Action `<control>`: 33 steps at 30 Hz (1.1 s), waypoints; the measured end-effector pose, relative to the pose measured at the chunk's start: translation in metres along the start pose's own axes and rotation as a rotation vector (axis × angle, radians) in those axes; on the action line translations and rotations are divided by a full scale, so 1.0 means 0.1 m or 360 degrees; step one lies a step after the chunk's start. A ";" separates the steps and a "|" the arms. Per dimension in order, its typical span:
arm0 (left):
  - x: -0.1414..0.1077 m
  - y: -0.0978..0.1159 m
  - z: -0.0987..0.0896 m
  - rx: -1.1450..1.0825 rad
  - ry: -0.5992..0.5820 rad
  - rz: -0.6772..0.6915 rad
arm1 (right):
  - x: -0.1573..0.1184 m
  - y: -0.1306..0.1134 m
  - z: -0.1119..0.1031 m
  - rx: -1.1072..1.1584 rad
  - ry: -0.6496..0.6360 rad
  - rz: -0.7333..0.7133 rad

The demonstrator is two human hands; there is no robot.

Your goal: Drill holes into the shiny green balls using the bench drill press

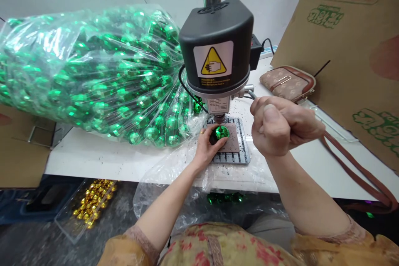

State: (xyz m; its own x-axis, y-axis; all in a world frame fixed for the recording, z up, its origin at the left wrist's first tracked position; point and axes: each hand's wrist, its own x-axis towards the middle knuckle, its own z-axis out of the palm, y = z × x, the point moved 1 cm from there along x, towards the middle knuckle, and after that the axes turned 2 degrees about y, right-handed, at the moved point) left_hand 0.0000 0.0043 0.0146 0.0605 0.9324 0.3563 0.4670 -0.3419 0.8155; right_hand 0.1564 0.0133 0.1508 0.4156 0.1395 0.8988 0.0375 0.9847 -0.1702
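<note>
Under the chuck of a black bench drill press (216,45), my left hand (206,146) grips a shiny green faceted ball (222,132) between thumb and fingers. The ball rests over a brown square board (234,143) on the slotted metal base (245,156), which is strewn with dark specks. Whether a bit touches the ball's top I cannot make out. My right hand (276,124) is closed in a fist around the press's feed lever (252,93); most of the lever is hidden by the fingers.
A large clear bag of green balls (118,79) fills the table's left side. A patterned purse (286,82) with a brown strap (358,174) lies right, before a cardboard box (352,41). Loose plastic film (174,183) drapes over the front edge. Gold balls (95,199) sit in a bin below.
</note>
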 end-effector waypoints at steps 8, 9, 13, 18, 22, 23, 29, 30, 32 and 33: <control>-0.01 0.01 0.01 -0.0018 0.0024 -0.0020 | -0.07 0.01 -0.06 -0.0004 -0.0057 -0.0165; -0.01 0.00 0.01 -0.0022 0.0026 -0.0019 | -0.08 0.00 -0.06 -0.0010 -0.0065 -0.0176; -0.02 -0.01 0.01 -0.0019 0.0023 -0.0031 | 0.03 -0.08 0.03 -0.0077 0.0017 0.0071; -0.02 0.01 0.03 -0.0151 0.0064 -0.0129 | 0.45 -0.07 0.26 -0.0020 0.0220 0.0399; -0.07 0.05 0.02 -0.0335 0.0176 -0.0205 | 0.64 0.02 0.31 0.0035 0.0171 0.0536; -0.10 0.05 0.01 -0.0344 0.0210 -0.0229 | 0.65 0.03 0.31 0.0033 0.0175 0.0537; -0.29 0.07 -0.12 -0.0306 0.0323 -0.0214 | 0.62 0.07 0.30 0.0102 0.0186 0.0508; -0.32 0.08 -0.15 -0.0305 0.0342 -0.0177 | 0.62 0.07 0.30 0.0118 0.0196 0.0491; -0.37 0.10 -0.20 -0.0303 0.0371 -0.0075 | 0.62 0.06 0.29 0.0111 0.0207 0.0485; -0.40 0.13 -0.24 -0.0299 0.0384 -0.0014 | 0.63 0.05 0.29 0.0085 0.0202 0.0503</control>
State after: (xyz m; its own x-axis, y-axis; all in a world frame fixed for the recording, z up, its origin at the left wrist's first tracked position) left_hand -0.0172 -0.0404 0.0214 -0.1644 0.8885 0.4285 0.2942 -0.3705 0.8810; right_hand 0.1564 0.0298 0.2178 0.5088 0.4276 0.7472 -0.1574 0.8995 -0.4076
